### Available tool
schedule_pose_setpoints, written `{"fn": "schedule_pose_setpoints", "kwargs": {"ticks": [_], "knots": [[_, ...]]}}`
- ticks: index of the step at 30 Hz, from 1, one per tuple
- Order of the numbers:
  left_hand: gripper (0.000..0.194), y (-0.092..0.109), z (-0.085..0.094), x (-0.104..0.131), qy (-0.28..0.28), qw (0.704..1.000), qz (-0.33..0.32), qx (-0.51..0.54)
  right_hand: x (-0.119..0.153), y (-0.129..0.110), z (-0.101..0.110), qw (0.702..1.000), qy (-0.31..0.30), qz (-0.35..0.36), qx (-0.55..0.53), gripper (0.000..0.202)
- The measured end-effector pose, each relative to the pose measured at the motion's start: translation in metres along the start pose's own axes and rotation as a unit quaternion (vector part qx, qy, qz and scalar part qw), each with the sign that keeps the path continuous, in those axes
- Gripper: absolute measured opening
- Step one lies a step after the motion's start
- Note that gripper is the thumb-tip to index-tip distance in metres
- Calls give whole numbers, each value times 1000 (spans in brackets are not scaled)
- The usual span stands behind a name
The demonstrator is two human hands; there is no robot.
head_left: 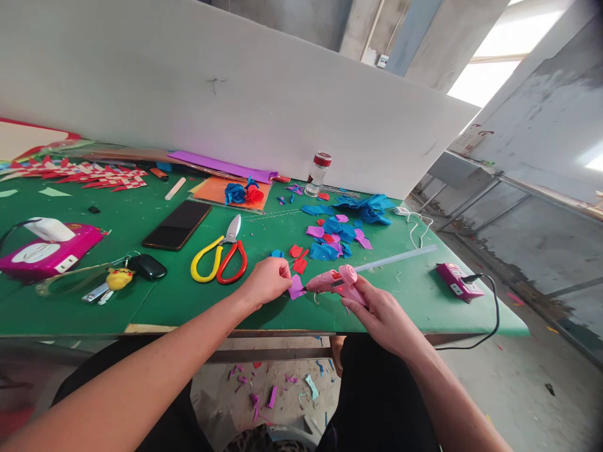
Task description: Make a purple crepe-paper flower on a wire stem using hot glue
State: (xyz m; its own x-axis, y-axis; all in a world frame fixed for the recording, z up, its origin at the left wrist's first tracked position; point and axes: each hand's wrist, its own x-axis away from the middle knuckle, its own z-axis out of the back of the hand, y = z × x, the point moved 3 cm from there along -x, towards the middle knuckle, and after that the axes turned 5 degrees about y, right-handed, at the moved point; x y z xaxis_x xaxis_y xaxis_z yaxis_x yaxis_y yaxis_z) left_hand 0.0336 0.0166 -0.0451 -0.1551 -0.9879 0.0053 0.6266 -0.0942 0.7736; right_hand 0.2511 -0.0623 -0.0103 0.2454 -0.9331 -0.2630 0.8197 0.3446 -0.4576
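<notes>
In the head view, the left hand point(269, 281) pinches one purple paper piece point(296, 289) between thumb and fingers, near the front edge of the green worktop point(188, 307); the right hand point(384, 307) is wrapped around the handle of one glue gun point(333, 282). On the worktop are one pair of scissors point(230, 240), one phone point(177, 225), one jar point(316, 177) and two power strips point(453, 280); the blue, red and purple scraps point(323, 252) overlap too much to count. The paper is small, thin and flat-looking. The gun is pink, its dark tip right beside the paper, contact unclear, and one long translucent glue stick point(400, 257) juts from its back.
</notes>
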Motion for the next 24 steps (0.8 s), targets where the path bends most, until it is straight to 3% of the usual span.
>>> {"fn": "schedule_pose_setpoints", "kwargs": {"ticks": [12, 20, 24], "knots": [[10, -3, -2, -1, 0, 1000, -4, 1, 0, 0, 1, 1000, -3, -17, -11, 29], [11, -4, -3, -2, -1, 1000, -5, 2, 0, 4, 12, 999, 36, -25, -24, 26], [12, -1, -1, -2, -1, 1000, -1, 3, 0, 1, 8, 999, 16, -13, -34, 23]]}}
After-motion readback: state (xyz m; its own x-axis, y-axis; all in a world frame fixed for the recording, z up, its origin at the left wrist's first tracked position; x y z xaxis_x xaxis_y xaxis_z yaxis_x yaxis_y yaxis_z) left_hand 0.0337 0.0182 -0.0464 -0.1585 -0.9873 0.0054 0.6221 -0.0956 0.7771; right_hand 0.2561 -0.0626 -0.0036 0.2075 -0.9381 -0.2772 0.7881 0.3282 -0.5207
